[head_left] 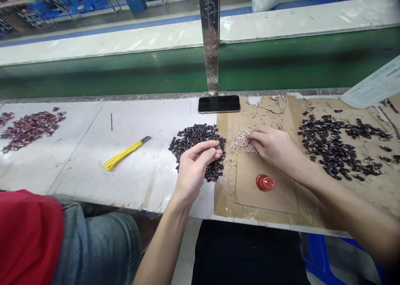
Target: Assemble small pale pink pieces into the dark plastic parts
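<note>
I am holding my left hand (194,168) over the three o'clock side of a heap of small dark pieces (196,135). Its thumb and fingers are almost meeting at the tips, but I cannot tell whether they are gripping a piece. At three o'clock from that heap, a patch of tiny pale bits (242,140) is lying on cardboard (275,203), and my right hand (276,146) is resting at its near right edge. Those fingers are curling together, their tips partly hidden, so I cannot tell whether they are pinching a bit.

At five o'clock from the pale bits, a small red cup (265,182) is standing on the cardboard. A phone (218,104) is lying at eleven o'clock from them, and more dark pieces (328,141) are spreading at three o'clock. At nine o'clock from the first heap, a yellow-handled tool (125,153) is lying on the white bench (162,110), with a thin stick (111,121) lying at its eleven o'clock. Beside me at nine o'clock, a person in red (29,235) is sitting.
</note>
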A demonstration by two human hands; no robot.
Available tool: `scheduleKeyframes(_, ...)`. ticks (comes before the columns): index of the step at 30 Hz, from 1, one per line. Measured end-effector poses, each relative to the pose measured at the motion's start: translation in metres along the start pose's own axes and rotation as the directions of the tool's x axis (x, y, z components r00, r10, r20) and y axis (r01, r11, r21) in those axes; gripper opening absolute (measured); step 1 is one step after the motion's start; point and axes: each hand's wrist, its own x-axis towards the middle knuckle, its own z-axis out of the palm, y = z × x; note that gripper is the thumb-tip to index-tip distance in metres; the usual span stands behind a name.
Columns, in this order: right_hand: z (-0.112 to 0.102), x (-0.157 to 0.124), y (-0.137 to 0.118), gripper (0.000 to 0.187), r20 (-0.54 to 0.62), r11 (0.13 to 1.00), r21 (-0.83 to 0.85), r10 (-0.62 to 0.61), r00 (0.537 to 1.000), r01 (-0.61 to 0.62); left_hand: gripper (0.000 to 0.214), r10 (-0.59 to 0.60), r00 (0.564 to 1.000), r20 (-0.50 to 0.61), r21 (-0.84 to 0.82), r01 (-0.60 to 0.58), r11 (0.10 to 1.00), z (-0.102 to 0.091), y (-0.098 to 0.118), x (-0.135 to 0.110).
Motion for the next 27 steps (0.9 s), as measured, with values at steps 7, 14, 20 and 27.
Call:
scheduleKeyframes(7, -0.012, -0.006, 0.006, 0.02, -0.156, 0.978, 0.191, 0.118, 0.981, -0.087, 0.016, 0.005, 0.999, -0.033, -0.079, -0.008, 0.997, 0.015, -0.002, -0.018)
scheduleKeyframes(14, -0.027, -0.025, -0.004, 0.009, -0.1, 0.64, 0.72, 0.48, 0.872, -0.269, 0.021, 0.146, 0.988, 0.04, 0.182, -0.151, 0.972, 0.037, 0.0, -0.03)
scheduleKeyframes(20, -0.043, -0.056, -0.036, 0.015, 0.277, -0.054, 0.956, 0.497, 0.823, -0.289, 0.012, 0.456, 0.88, 0.133, 0.294, -0.474, 0.83, 0.062, -0.001, -0.047)
scheduleKeyframes(27, -0.045, -0.074, -0.049, 0.017, 0.225, -0.001, 0.968, 0.451, 0.864, -0.251, 0.01, 0.516, 0.8, 0.306, 0.371, -0.599, 0.71, 0.067, -0.001, -0.053)
